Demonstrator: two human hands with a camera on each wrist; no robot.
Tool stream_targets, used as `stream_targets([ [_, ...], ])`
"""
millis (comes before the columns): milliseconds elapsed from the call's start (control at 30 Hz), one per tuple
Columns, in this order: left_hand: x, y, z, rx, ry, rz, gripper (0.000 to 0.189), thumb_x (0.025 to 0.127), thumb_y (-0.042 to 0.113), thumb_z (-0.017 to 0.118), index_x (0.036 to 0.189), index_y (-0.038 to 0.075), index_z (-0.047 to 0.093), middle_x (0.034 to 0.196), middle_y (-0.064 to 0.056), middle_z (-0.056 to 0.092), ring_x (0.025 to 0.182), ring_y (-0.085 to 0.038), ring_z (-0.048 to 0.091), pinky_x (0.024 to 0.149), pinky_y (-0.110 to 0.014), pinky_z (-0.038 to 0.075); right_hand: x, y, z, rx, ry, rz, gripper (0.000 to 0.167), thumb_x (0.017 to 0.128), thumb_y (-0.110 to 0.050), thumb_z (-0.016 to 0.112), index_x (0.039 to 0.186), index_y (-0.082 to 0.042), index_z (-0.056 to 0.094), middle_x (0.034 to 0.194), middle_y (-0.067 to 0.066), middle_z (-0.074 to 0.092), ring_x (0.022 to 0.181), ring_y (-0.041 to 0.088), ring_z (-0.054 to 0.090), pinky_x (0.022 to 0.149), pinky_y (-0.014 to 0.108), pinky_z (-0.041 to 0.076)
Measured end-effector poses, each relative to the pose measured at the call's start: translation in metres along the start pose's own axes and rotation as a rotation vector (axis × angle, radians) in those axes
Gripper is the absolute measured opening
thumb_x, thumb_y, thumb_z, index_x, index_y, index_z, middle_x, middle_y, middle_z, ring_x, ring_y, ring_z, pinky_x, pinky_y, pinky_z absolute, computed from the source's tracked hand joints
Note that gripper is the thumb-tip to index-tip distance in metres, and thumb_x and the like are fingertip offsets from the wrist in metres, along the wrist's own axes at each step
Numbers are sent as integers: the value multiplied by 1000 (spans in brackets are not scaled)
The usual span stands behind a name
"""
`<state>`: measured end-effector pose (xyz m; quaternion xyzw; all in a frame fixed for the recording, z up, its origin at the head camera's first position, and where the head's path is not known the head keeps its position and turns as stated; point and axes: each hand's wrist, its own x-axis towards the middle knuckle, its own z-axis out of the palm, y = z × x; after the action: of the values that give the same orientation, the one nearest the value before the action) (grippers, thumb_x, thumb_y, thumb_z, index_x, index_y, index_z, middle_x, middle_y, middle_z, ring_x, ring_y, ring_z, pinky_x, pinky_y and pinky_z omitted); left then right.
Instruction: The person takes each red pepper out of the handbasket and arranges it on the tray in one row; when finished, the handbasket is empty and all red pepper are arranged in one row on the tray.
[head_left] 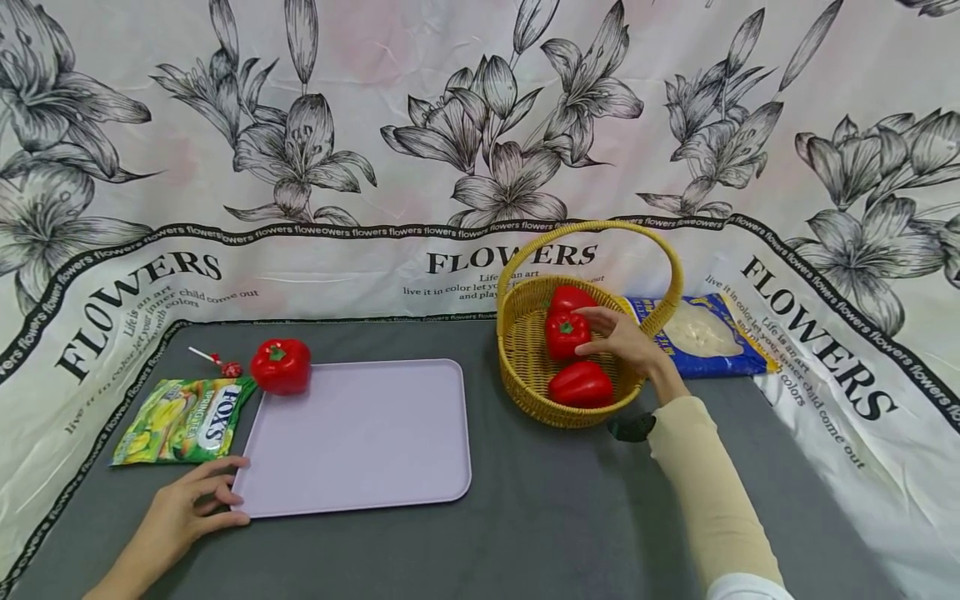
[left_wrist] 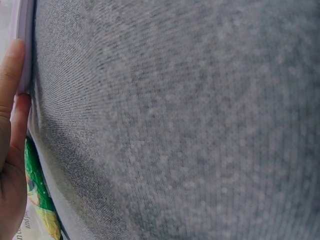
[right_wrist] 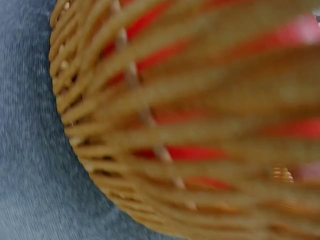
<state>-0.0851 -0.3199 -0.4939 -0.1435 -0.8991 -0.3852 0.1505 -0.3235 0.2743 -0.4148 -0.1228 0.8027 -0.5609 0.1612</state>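
Observation:
My right hand [head_left: 622, 337] reaches into a yellow wicker basket [head_left: 525, 396] from its right side. Its thumb and fingers lie at opposite edges of the middle red bell pepper [head_left: 566, 337] and pinch it. One more red bell pepper [head_left: 573, 298] lies behind that one, and another [head_left: 581, 385] lies in front. In the right wrist view the basket weave [right_wrist: 115, 125] hides the fingers. At the left, my left hand [head_left: 180, 512] touches the near left corner of a pale lilac tray [head_left: 360, 442] with nearly straight fingers.
A red bell pepper [head_left: 281, 367] sits at the tray's far left corner. Left of the tray lie a green candy bag [head_left: 187, 421] and a red lollipop [head_left: 228, 367]. Behind the basket's right side is a blue-and-yellow packet [head_left: 705, 333]. The basket's tall handle [head_left: 600, 225] arches overhead.

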Motion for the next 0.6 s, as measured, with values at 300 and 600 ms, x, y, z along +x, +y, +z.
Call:
stream_targets([
  [300,-1,-1,0,1,2,3,39,50,-3,89,68,21,64,113,17,60,95,16,50,66,-2,45,5,6,13,133,-75,14,71,85,2,69,147,-6,35,148,20,37,132,34,38,92,28,50],
  [600,0,3,1,17,-4,-3,40,50,-3,89,68,22,64,113,16,60,96,17,48,67,-1,45,5,7,14,126,-95,5,67,87,-3,68,146,-5,35,147,20,37,134,35,36,95,29,49],
])
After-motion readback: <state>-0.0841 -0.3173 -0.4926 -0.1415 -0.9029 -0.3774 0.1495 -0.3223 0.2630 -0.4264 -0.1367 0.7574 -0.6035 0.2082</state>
